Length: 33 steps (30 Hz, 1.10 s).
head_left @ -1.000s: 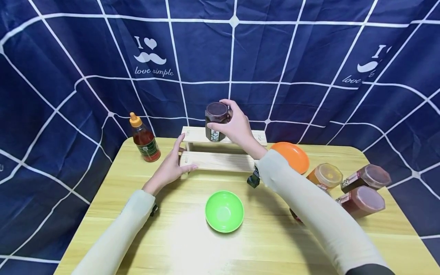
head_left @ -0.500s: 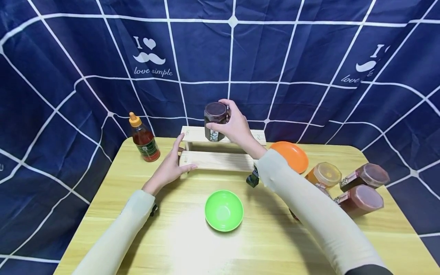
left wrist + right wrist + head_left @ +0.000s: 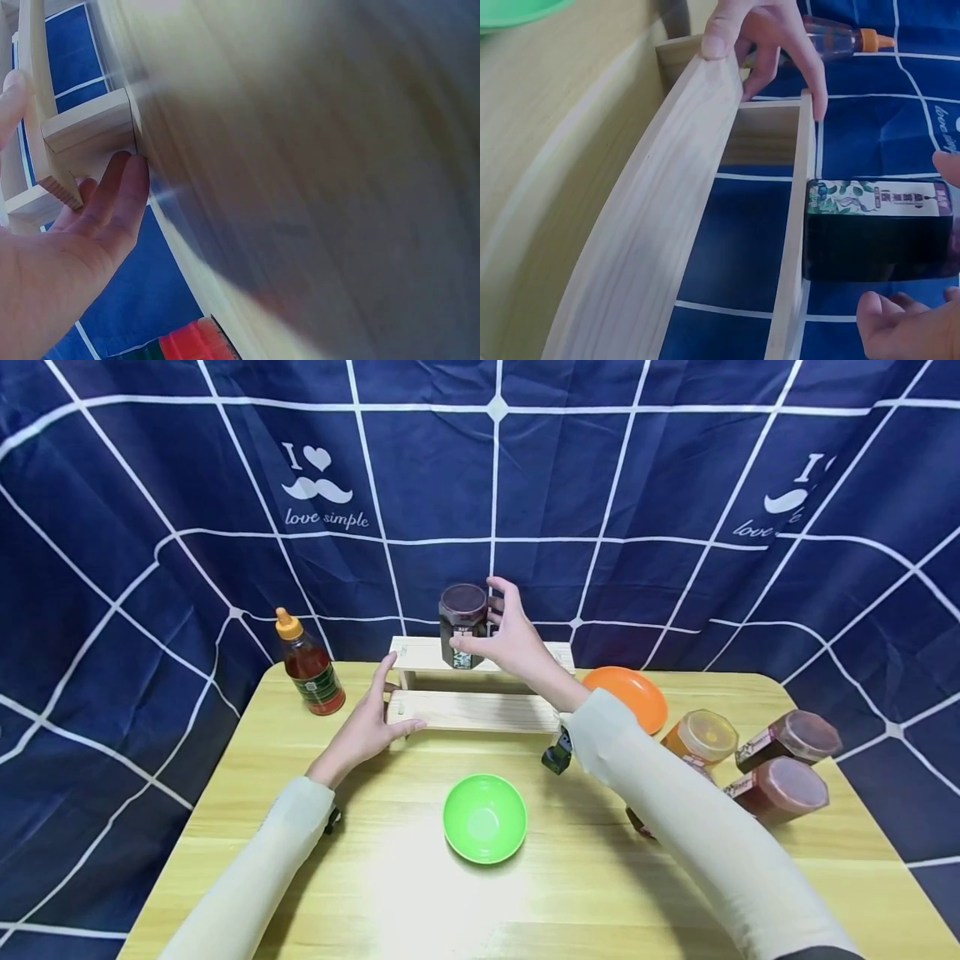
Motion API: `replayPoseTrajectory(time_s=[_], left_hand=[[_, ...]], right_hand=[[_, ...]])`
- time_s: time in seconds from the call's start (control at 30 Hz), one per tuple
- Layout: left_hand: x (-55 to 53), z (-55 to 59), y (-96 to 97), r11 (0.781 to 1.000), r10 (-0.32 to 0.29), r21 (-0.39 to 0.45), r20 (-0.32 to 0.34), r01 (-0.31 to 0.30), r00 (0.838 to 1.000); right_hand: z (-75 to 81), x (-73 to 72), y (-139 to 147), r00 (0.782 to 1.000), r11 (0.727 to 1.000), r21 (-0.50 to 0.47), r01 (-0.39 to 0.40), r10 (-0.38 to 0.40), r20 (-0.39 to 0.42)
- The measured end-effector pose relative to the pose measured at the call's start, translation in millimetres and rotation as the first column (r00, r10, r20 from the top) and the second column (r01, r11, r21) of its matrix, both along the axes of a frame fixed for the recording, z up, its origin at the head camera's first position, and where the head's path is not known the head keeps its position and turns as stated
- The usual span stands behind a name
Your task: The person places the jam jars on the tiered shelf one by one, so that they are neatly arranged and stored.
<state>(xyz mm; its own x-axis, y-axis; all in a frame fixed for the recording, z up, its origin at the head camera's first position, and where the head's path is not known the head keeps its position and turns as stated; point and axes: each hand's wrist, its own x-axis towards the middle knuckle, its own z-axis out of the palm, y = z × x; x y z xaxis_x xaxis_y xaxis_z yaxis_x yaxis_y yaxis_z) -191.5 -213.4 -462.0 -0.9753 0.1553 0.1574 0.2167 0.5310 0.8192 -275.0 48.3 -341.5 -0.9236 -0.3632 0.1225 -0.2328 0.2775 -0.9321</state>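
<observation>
Well, a dark eight-sided jar (image 3: pixel 463 608) stands upright on the top board of a little wooden two-step rack (image 3: pixel 480 712). Its label faces the person. The right hand (image 3: pixel 519 639) is spread wide around the jar, with the thumb in front and the other fingers on the far side. From the right wrist you can see a gap between the lower fingers and the glass, but I cannot tell if the thumb touches it.

The left hand (image 3: pixel 365 727) holds the left end of the rack. Its thumb lies on the lower board, one finger reaches up to the top board, and the others tuck in behind.

A red sauce bottle (image 3: pixel 313 670) with an orange cap stands to the left of the rack. Just in front of the rack sits a green bowl (image 3: pixel 485 818). An orange plate (image 3: pixel 637 695) is over on the right, partly behind the right sleeve (image 3: pixel 667 802). Past it, a yellow jar (image 3: pixel 703 737), a dark red jar (image 3: pixel 793 740) and a pinkish-red jar (image 3: pixel 783 789) sit close together on the wooden table (image 3: pixel 420 893).
</observation>
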Motion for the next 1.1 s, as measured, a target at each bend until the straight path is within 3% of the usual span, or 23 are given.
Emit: replayPoseTrajectory(time_s=[0.3, 0.6, 1.1], left_hand=[[0.4, -2.4, -0.5, 1.0, -0.002, -0.006, -0.004, 0.002, 1.0], [1.0, -1.2, -0.2, 1.0, -0.004, -0.012, 0.001, 0.004, 1.0], [0.4, -1.1, -0.3, 1.0, -0.014, -0.025, 0.0, 0.014, 1.0]], right_hand=[[11.3, 16.9, 17.8, 1.0, 0.999, -0.036, 0.017, -0.016, 0.017], [24.5, 43.1, 46.3, 0.999, 0.997, -0.074, 0.033, -0.034, -0.025], [13.6, 82.9, 100.0, 0.994, 0.976, -0.194, 0.096, -0.104, -0.03]])
